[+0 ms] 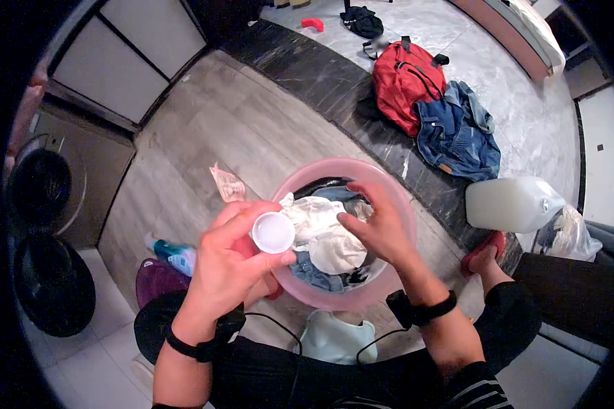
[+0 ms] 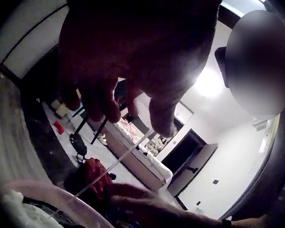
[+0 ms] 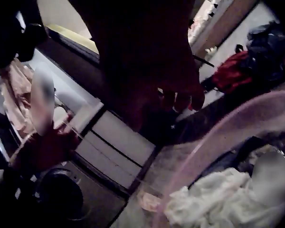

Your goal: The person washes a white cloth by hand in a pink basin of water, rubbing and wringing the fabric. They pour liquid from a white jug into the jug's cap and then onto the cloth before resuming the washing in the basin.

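My left hand (image 1: 226, 255) pinches a small white cap (image 1: 273, 232) between thumb and fingers, over the left rim of a pink basin (image 1: 397, 204). A thin pale stream runs down from the cap toward the basin in the left wrist view. White cloth (image 1: 338, 251) lies in the basin on top of blue denim (image 1: 314, 274) and dark fabric. My right hand (image 1: 383, 228) hovers above the basin's right side, fingers apart and slightly bent, holding nothing. In the right wrist view, that hand (image 3: 147, 61) is dark against the room.
A red backpack (image 1: 404, 85) and jeans (image 1: 457, 133) lie beyond the basin. To the right stands a whitish jug (image 1: 512, 204). A blue-green bottle (image 1: 177, 257) and purple item (image 1: 158, 283) are at left, with a pinkish packet (image 1: 226, 183) near the basin. Cables hang from both wrists.
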Demonstrator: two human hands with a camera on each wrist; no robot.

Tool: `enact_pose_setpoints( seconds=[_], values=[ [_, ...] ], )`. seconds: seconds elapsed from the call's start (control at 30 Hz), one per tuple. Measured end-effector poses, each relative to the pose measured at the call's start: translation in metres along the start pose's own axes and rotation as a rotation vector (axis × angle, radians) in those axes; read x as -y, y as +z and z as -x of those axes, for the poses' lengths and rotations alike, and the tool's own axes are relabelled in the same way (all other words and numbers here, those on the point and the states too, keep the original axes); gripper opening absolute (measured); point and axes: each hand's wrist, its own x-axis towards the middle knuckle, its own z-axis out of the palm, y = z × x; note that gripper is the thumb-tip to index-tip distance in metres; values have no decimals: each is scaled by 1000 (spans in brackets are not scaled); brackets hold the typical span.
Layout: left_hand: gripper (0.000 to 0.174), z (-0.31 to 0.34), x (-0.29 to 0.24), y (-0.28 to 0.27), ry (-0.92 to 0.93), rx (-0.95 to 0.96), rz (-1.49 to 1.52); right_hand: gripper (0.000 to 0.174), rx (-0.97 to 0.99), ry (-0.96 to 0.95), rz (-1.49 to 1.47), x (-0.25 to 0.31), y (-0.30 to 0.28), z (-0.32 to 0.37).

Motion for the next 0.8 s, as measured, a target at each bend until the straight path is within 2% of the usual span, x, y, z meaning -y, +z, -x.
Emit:
enact_pose_setpoints(
  seconds=[0.1,0.2,0.3,0.5,0.6,0.7,0.8],
  values=[
    [50,3,4,6,-112,26,426,59,81,-306,-9,68,-38,-5],
    [52,5,4,7,-189,102,571,62,196,-471,68,113,-53,-8],
    [52,6,4,8,-165,181,554,63,225,-555,85,134,-51,-6],
    [50,6,3,2,-173,339,431,56,318,-659,105,141,-55,-11],
    [51,5,2,3,-71,403,379,54,372,-697,142,140,-60,-13],
    [54,6,-1,4,-285,426,609,50,390,-705,146,141,-63,-14],
    [56,2,-2,6,-253,438,665,45,427,-668,200,145,-64,-18]
  ],
)
